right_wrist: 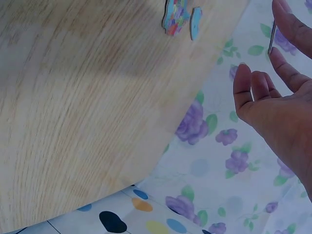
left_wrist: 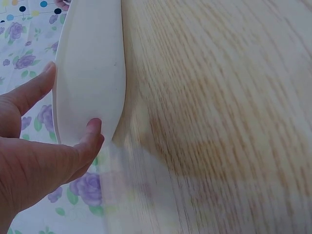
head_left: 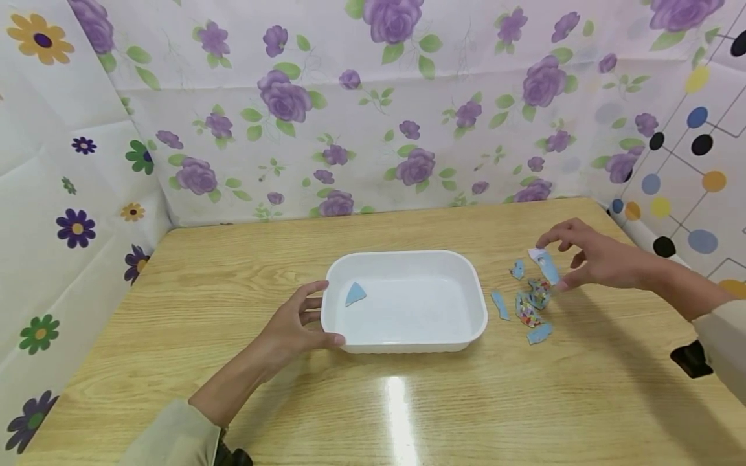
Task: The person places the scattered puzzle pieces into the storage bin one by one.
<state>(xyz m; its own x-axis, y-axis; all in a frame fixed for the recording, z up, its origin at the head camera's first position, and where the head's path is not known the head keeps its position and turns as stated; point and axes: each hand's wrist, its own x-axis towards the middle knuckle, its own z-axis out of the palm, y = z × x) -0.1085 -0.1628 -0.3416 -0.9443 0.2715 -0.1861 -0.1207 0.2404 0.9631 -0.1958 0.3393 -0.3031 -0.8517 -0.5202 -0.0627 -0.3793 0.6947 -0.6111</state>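
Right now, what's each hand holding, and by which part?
Right hand: a light-blue piece, pinched at its two opposite ends between thumb and fingertip. Left hand: the white tray, held at its left end.

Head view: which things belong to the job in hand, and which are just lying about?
In the job, apparently:
white tub, held by the left hand
blue piece inside it
pinched piece in the right hand
loose pieces on the table

Only surroundings:
purple-flowered sheet behind
dotted sheet at right
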